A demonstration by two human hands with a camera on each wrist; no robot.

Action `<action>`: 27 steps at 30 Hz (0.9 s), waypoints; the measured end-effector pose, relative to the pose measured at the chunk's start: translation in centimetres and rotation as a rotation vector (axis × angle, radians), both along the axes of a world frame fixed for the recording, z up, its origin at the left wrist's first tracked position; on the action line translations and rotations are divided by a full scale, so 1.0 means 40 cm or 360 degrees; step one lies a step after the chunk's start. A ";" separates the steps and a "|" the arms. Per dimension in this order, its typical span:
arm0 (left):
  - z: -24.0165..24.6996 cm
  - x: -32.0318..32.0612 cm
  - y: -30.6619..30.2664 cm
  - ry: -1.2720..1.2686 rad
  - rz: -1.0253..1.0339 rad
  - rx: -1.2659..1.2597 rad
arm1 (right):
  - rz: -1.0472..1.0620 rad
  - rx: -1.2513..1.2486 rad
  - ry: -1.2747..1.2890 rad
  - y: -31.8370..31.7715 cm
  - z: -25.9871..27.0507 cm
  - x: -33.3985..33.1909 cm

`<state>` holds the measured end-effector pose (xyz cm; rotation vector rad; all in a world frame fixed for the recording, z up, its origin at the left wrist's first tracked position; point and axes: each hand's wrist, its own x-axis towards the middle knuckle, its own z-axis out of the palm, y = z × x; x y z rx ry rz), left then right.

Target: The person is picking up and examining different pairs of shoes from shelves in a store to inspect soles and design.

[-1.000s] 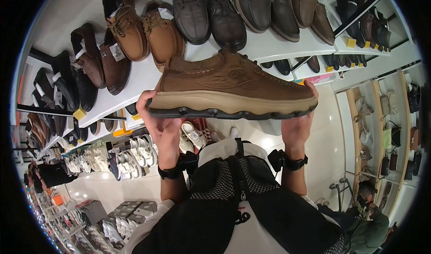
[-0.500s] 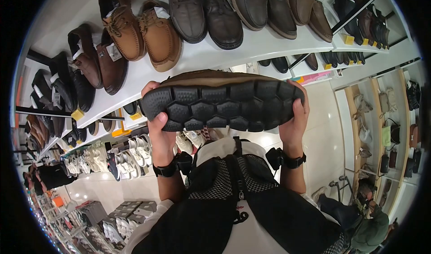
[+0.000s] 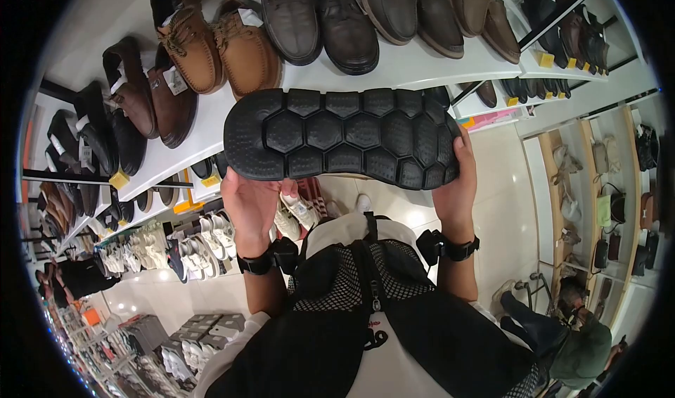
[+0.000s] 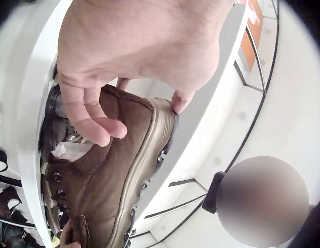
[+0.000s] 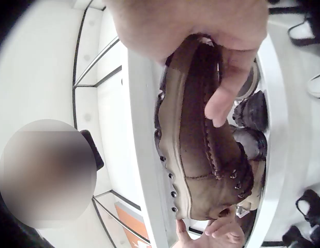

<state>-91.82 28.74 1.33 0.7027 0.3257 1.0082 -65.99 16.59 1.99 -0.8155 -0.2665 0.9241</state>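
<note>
A brown leather lace-up shoe (image 3: 344, 138) is held crosswise in front of the body, its black sole with hexagonal tread facing the head camera. The left hand (image 3: 249, 204) grips the heel end, and the right hand (image 3: 457, 187) grips the toe end. From the left wrist, the brown upper (image 4: 110, 170) and tan midsole show, with the left hand's fingers (image 4: 100, 132) over the collar and the thumb at the heel's sole edge. In the right wrist view, the right hand (image 5: 196, 23) wraps the toe, with one finger along the stitched upper.
Beyond the shoe, a white shelf (image 3: 394, 78) carries tan shoes (image 3: 246, 53), dark shoes (image 3: 344, 29) and yellow tags. White sneakers (image 3: 211, 240) stand on a lower display at left. Bags line wooden shelving (image 3: 594, 187) at right, where a person in green (image 3: 583, 349) sits.
The shoe has rolled between both hands from a side-on position, so its sole now faces the head camera. Both hands keep their grip at heel and toe.
</note>
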 end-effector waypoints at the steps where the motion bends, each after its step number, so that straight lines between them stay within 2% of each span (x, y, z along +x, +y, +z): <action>1: 0.000 0.001 0.003 0.0042 -0.0004 0.0032 | 0.0021 0.0020 -0.0076 -0.001 0.011 -0.004; 3: -0.004 -0.002 0.008 0.0083 -0.0009 0.0064 | 0.0040 0.0039 -0.0153 -0.003 0.016 -0.009; 5: -0.012 -0.007 0.013 0.0241 0.0083 0.0057 | 0.0025 -0.0069 -0.0399 -0.003 0.013 -0.011; 11: -0.007 -0.007 0.021 0.0301 0.0155 0.0116 | 0.0072 -0.0046 -0.0491 -0.002 0.013 -0.008; 15: -0.025 -0.012 0.033 0.0226 0.0083 0.0168 | 0.0070 -0.0002 -0.0545 -0.001 0.011 -0.015; 18: -0.008 0.008 0.027 0.0364 0.0094 0.0117 | 0.0031 0.0013 -0.0625 -0.005 0.007 -0.014; 20: -0.032 0.014 0.027 0.0587 0.0311 -0.0031 | 0.0007 0.0016 -0.0920 -0.014 0.005 -0.011; 27: -0.034 0.016 0.021 0.0659 0.0310 0.0130 | -0.0043 0.0082 -0.0776 -0.014 0.014 -0.010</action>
